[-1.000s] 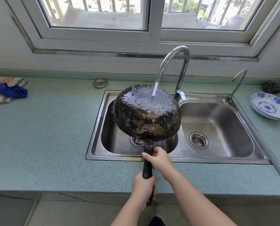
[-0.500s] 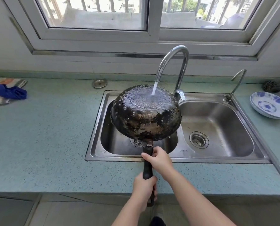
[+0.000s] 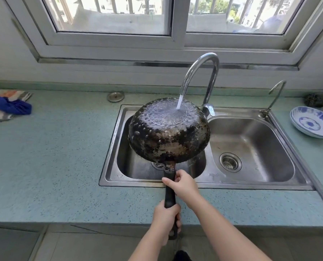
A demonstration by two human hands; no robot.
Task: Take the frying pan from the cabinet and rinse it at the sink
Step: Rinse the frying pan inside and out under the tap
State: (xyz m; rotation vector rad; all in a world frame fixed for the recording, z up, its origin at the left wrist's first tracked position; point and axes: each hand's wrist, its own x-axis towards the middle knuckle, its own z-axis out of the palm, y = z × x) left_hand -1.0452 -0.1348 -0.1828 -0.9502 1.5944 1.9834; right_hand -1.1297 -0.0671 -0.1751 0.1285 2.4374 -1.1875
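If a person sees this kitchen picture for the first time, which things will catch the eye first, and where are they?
First the blackened frying pan, held bottom-up over the left basin of the sink, with water from the tall faucet falling on its base. Next the two hands on its black handle, the right hand nearer the pan and the left hand lower. A blue-patterned plate lies on the counter at far right.

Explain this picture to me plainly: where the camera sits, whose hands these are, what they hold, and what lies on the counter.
The camera is worn on a person's head, looking down at their bare hands. The left hand and right hand both grip the black handle of a frying pan, held upside down over the left basin of the sink. The tap runs water onto its scorched underside. On the counter lie cloths at left, and patterned plates at right.
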